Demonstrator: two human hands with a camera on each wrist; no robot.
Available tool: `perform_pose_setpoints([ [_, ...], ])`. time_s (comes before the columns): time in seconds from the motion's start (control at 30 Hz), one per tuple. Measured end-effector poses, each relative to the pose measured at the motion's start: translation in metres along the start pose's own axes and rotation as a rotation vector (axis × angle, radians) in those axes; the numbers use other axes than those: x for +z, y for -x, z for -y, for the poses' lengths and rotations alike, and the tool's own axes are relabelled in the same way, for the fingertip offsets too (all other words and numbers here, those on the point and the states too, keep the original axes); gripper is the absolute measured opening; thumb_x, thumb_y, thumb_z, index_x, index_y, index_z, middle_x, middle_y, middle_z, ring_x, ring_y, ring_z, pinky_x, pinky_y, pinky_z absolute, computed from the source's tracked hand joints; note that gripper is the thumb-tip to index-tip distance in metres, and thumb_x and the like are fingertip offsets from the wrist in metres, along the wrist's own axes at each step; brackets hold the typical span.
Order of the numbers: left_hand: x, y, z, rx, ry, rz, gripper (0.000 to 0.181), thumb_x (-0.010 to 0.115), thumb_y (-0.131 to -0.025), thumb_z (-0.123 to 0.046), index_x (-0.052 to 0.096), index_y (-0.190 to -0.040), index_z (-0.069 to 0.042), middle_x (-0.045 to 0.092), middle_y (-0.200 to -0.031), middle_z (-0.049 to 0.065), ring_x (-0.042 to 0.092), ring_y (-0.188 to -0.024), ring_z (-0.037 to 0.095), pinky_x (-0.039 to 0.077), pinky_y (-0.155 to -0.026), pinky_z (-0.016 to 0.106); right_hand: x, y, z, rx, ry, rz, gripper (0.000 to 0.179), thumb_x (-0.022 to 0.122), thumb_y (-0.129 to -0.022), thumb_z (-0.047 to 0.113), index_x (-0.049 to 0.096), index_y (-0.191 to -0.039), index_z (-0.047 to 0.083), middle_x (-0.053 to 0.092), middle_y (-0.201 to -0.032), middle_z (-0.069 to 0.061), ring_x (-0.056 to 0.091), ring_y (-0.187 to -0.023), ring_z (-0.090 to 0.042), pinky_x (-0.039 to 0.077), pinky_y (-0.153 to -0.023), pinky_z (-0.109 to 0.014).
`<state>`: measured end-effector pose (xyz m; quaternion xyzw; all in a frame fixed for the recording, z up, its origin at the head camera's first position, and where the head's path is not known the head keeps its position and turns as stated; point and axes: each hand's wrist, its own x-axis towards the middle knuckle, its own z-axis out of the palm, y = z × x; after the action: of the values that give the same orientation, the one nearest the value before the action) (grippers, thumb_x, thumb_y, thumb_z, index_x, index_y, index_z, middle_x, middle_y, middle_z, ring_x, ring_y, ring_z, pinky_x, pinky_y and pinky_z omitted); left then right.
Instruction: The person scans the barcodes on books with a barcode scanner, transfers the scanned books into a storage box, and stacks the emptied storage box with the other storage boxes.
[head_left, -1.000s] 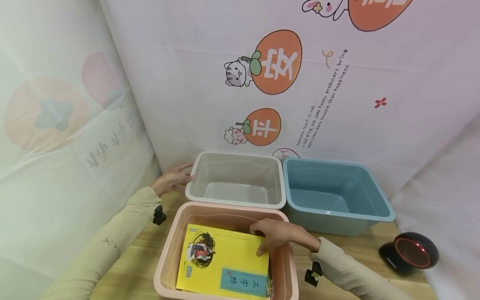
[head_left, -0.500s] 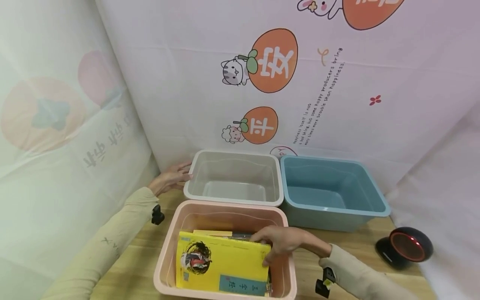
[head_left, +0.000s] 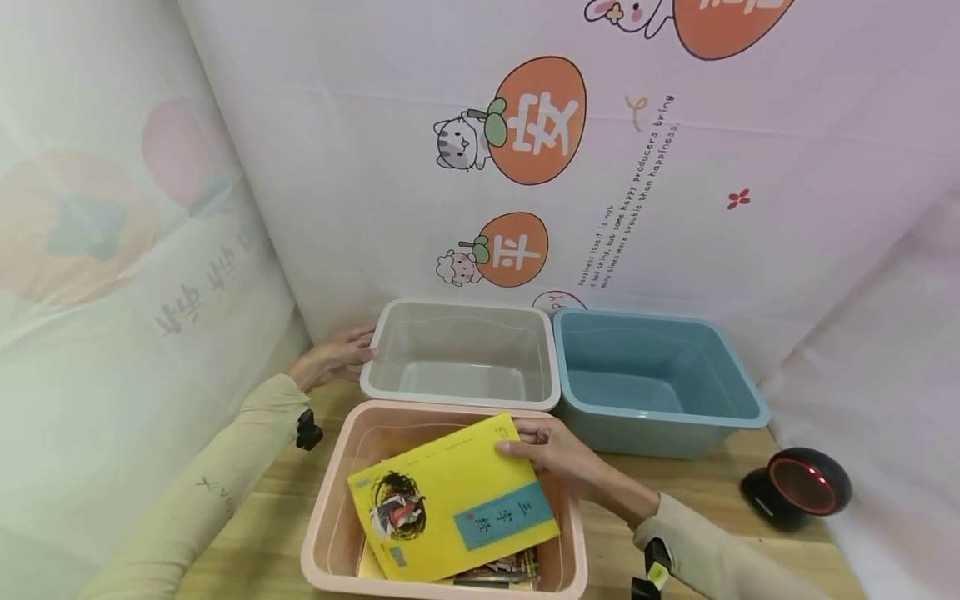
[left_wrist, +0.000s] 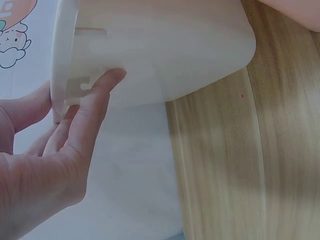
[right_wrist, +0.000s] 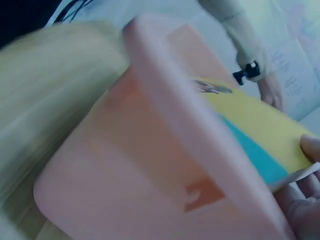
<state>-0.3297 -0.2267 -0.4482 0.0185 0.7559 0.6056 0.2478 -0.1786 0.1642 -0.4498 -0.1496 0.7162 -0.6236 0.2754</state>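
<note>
My right hand (head_left: 557, 454) pinches the right edge of a yellow book (head_left: 442, 483), with the thumb on its cover. A blue title panel (head_left: 502, 517) and a round black-and-red picture mark that cover. The book is tilted over the pink bin (head_left: 318, 508), its upper right corner above the bin's back rim. Beneath it several other books (head_left: 510, 571) partly show in the bin. Against the left side of the grey bin (head_left: 386, 358) rests my left hand (head_left: 333, 360). In the left wrist view its fingers (left_wrist: 97, 95) lie along the outer wall, below the rim.
A blue bin (head_left: 663, 412) stands to the right of the grey one, both behind the pink bin. A black round device (head_left: 802, 487) with a red ring stands on the wooden table (head_left: 705, 487) at the right. White printed cloth (head_left: 360, 208) hangs behind and on both sides.
My right hand has lifted the yellow book from flat in the pink bin and turned it, uncovering books below. The left hand stays at the grey bin. The head view has shifted slightly.
</note>
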Motion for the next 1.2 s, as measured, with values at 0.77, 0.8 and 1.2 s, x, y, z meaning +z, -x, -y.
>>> perform_pose_setpoints([
  [0.77, -0.001, 0.005, -0.002, -0.011, 0.018, 0.017, 0.072, 0.047, -0.111, -0.008, 0.004, -0.169, -0.009, 0.012, -0.172, 0.025, 0.034, -0.15, 0.049, 0.044, -0.113, 0.062, 0.035, 0.003, 0.004, 0.093, -0.123, -0.03, 0.048, 0.066, -0.1, 0.007, 0.054, -0.146, -0.003, 0.076, -0.118, -0.022, 0.078, -0.095, -0.033, 0.065, -0.075, -0.043],
  [0.8, -0.001, 0.005, -0.001, -0.008, 0.024, 0.015, 0.072, 0.047, -0.111, -0.007, 0.004, -0.169, -0.008, 0.012, -0.172, 0.026, 0.034, -0.15, 0.049, 0.044, -0.113, 0.063, 0.035, 0.002, 0.004, 0.098, -0.127, -0.044, 0.048, 0.065, -0.1, 0.007, 0.054, -0.146, -0.003, 0.076, -0.117, -0.022, 0.078, -0.095, -0.032, 0.065, -0.074, -0.042],
  [1.2, -0.002, 0.008, 0.002, 0.016, 0.025, 0.038, 0.074, 0.049, -0.11, -0.01, 0.004, -0.169, -0.008, 0.011, -0.172, 0.026, 0.034, -0.15, 0.05, 0.044, -0.113, 0.063, -0.009, 0.025, 0.037, 0.016, -0.043, -0.116, 0.067, 0.061, -0.104, 0.01, 0.031, -0.162, -0.002, 0.072, -0.122, -0.028, 0.076, -0.102, -0.035, 0.064, -0.083, -0.047],
])
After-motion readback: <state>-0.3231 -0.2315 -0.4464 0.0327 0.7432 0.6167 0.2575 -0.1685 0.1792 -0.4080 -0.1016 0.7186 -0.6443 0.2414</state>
